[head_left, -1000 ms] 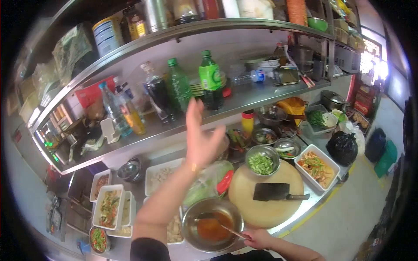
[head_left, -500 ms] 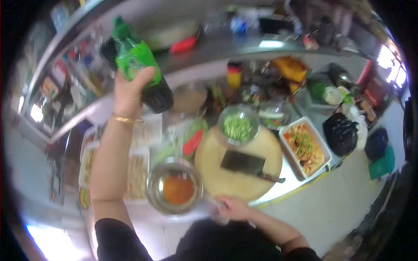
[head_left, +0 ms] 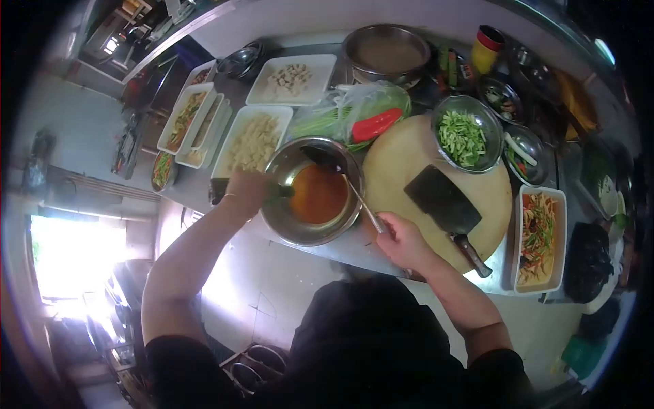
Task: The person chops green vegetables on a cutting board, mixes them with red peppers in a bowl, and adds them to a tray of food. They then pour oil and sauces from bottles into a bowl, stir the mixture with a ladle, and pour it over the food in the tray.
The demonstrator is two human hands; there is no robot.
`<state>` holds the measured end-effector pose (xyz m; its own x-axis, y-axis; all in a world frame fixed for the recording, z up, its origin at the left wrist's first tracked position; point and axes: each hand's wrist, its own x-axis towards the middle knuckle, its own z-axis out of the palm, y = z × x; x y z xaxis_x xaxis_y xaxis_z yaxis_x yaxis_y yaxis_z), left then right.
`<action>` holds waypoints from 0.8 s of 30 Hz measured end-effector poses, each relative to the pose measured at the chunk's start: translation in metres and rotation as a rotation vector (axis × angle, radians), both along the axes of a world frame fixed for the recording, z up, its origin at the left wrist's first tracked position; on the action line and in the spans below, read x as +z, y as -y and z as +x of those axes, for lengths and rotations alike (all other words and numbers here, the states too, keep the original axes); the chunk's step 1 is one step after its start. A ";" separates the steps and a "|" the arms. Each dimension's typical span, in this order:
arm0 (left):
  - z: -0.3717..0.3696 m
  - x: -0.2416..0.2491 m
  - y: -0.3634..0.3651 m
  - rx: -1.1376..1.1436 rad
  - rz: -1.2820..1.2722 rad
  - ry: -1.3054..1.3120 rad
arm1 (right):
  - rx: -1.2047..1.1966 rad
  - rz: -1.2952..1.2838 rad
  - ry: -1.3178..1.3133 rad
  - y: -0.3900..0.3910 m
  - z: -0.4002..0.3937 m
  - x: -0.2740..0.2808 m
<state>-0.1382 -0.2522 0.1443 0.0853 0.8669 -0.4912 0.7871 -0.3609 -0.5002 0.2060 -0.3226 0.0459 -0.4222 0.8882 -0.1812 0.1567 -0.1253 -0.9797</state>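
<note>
My left hand [head_left: 246, 193] is wrapped round a green bottle [head_left: 278, 193], tilted on its side with its neck over a steel bowl [head_left: 272, 228]. The bottle's dark body is mostly behind the hand. Reddish-brown liquid [head_left: 319, 195] covers the bowl's bottom. My right hand [head_left: 407, 243] grips a ladle [head_left: 364, 204] by its handle; the ladle's head lies inside the bowl, at its far side. Right of the bowl, a cleaver [head_left: 441, 199] rests on a round wooden cutting board [head_left: 388, 163], its handle near my right hand.
A glass bowl of chopped greens [head_left: 462, 138] stands on the board's far edge. Bagged vegetables with a red pepper [head_left: 377, 125] lie behind the steel bowl. White trays [head_left: 296, 99] of food are at the left, another tray [head_left: 560, 238] at the right. A wide pan [head_left: 386, 51] stands at the back.
My left hand has brought the bottle down from above the counter to the bowl and tipped it. The ladle's head now shows clearly in the bowl. The view has shifted.
</note>
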 end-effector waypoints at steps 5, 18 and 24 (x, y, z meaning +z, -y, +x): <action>0.007 -0.002 -0.025 -0.033 0.058 -0.031 | 0.032 -0.005 -0.014 -0.001 0.006 -0.008; 0.011 0.007 -0.024 -0.005 -0.007 -0.074 | 0.068 0.053 0.023 -0.001 0.015 0.006; -0.011 0.004 0.024 0.074 0.071 -0.124 | 0.061 0.092 -0.011 -0.002 0.013 -0.012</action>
<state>-0.1495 -0.2764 0.1485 -0.0378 0.9013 -0.4315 0.7409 -0.2645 -0.6174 0.2187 -0.3202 0.0342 -0.4779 0.8733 -0.0947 0.1503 -0.0249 -0.9883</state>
